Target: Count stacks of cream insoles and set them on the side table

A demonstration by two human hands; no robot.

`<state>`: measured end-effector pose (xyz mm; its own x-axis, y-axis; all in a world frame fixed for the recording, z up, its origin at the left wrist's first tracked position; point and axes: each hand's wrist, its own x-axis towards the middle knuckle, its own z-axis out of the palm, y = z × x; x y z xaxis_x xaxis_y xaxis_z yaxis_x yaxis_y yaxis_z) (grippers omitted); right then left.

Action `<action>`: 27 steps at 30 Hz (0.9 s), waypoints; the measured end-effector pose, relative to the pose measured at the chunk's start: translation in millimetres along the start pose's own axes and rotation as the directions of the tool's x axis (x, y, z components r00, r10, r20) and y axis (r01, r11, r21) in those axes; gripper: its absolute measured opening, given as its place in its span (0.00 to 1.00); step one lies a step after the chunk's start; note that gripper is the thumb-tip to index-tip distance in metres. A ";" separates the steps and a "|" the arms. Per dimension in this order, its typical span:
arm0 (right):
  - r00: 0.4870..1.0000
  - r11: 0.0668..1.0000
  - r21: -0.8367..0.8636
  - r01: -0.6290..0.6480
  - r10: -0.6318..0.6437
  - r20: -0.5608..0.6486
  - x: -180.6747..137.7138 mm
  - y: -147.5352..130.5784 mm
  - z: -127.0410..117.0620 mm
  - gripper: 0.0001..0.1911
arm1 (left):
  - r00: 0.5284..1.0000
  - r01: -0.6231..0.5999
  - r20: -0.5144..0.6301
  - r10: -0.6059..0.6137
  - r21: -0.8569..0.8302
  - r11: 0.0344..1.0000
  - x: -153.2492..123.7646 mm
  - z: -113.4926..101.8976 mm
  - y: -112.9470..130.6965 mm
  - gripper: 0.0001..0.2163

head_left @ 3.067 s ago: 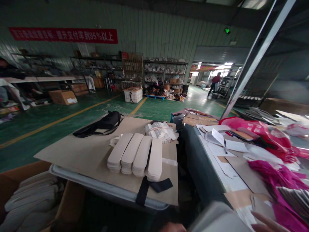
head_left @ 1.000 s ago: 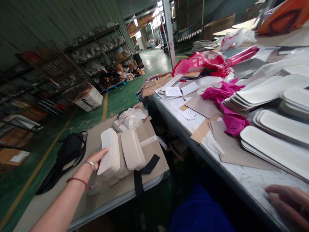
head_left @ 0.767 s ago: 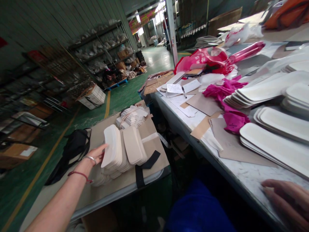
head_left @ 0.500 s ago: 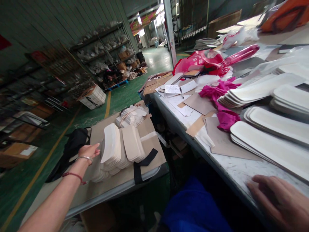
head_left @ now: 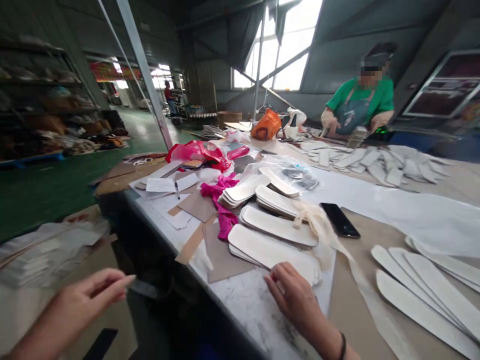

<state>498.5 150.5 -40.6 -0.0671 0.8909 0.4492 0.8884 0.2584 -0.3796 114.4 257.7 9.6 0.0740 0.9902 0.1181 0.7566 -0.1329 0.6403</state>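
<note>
right hand laid flat, fingers released, on the near end of the white strip stack at the table edge | left hand empty, loosely open, held near left | whole stack best gripped, not just the top piece

My left hand has let go of the side stack and hangs free. My right hand now touches the nearest white pad stack on the worktop.

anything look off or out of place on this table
A phone lies loose among the white strips, beside a trailing cloth tie. Crumpled pink cloth spills between stacks. The right hand touches the nearest stack.
</note>
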 end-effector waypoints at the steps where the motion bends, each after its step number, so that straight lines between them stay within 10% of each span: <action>1: 0.999 0.999 -0.025 -0.048 0.048 -0.018 6.8 10.4 -5.7 0.13 | 0.993 -0.053 0.105 0.052 0.011 0.999 4.5 19.3 22.0 0.14; 5: 0.979 0.968 -0.171 -0.184 0.195 0.053 45.6 47.3 -23.1 0.07 | 0.855 -0.452 0.288 0.432 0.006 0.892 10.8 92.7 107.9 0.05; 12: 0.881 0.931 -0.323 -0.168 0.289 0.375 111.8 86.4 -26.3 0.14 | 0.679 -0.624 0.506 0.532 0.016 0.781 44.8 182.4 176.3 0.31; 20: 0.745 0.901 -0.365 -0.232 0.406 0.529 138.6 113.0 -21.4 0.32 | 0.611 -0.673 0.658 0.440 0.140 0.726 73.0 193.9 180.9 0.43; 27: 0.737 0.888 -0.408 -0.210 0.419 0.530 142.4 109.2 -25.2 0.38 | 0.577 -0.727 0.693 0.431 0.195 0.659 76.0 199.7 197.3 0.46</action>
<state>597.4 296.1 2.3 0.0814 0.9631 -0.2566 0.9887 -0.1106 -0.1014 399.1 315.1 -6.7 0.8195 0.5435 -0.1819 0.5715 -0.7988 0.1878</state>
